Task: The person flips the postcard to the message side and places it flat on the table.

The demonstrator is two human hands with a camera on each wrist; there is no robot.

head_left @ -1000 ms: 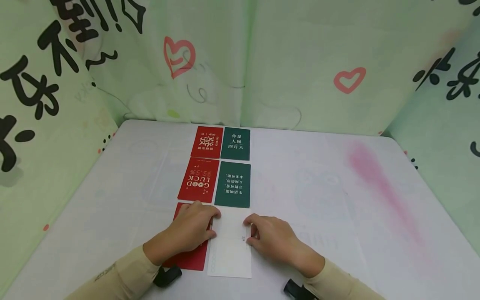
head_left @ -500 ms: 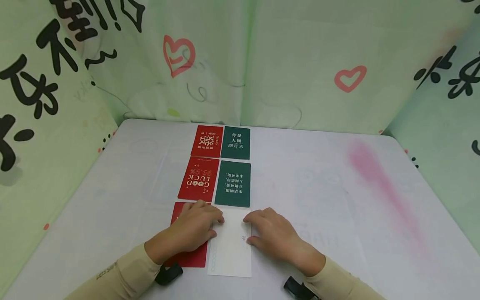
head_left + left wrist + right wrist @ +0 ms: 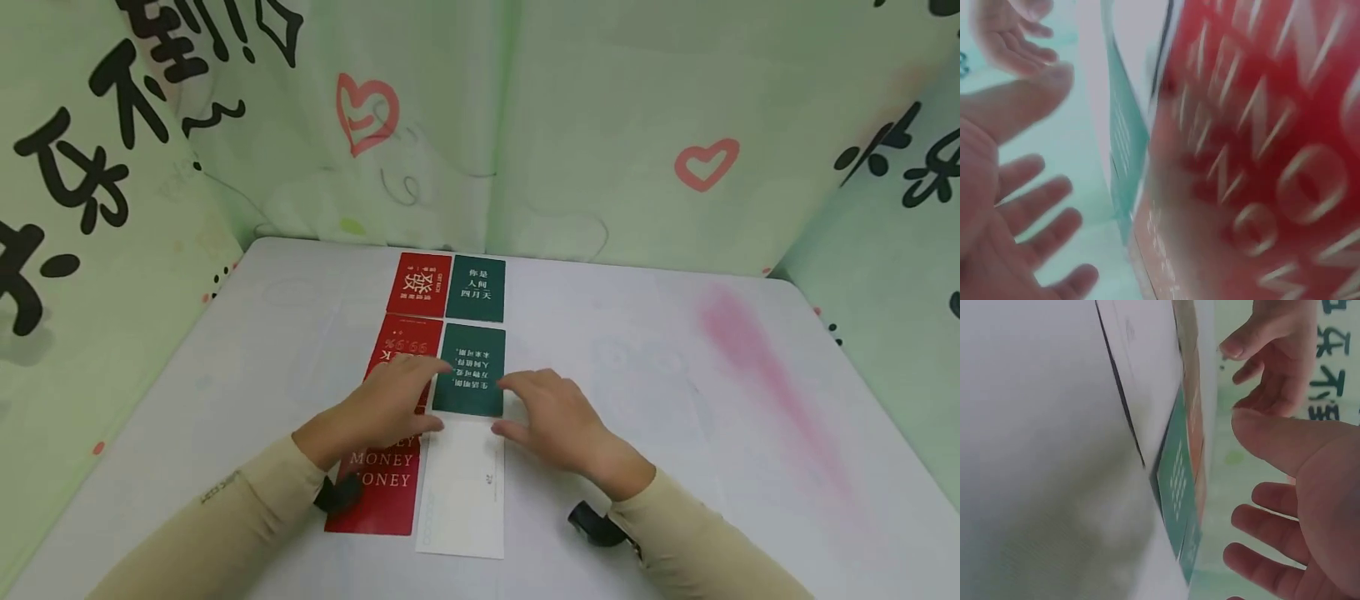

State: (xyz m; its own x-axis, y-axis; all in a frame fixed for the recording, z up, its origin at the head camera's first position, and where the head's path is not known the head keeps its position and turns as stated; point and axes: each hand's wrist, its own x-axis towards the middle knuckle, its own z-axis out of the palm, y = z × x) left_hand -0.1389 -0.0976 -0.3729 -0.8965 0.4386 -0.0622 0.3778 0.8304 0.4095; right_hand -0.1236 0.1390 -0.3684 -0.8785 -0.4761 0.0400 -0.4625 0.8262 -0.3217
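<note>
My left hand (image 3: pixel 382 404) hovers over the red cards with thumb and fingers spread, holding nothing. Under and in front of it lie a red "MONEY" card (image 3: pixel 375 508) and a red "LUCK" card (image 3: pixel 405 335), both partly hidden. My right hand (image 3: pixel 558 421) is also spread, fingertips near the right edge of a dark green card (image 3: pixel 470 367) with white writing. Between the two wrists a white card (image 3: pixel 461 500) lies below the green one. In the left wrist view the left fingers (image 3: pixel 1047 206) are apart; in the right wrist view the right fingers (image 3: pixel 1266 534) are likewise parted.
Another red card (image 3: pixel 418 284) and a green card (image 3: pixel 476 288) lie side by side at the far edge of the white table (image 3: pixel 622 358). A pink smear (image 3: pixel 765 358) marks its right side. Green printed curtains (image 3: pixel 585 125) surround the back and sides.
Both hands have left the white card and moved forward, up to the second green card. More of the red "MONEY" card shows now, while the "LUCK" card is partly covered.
</note>
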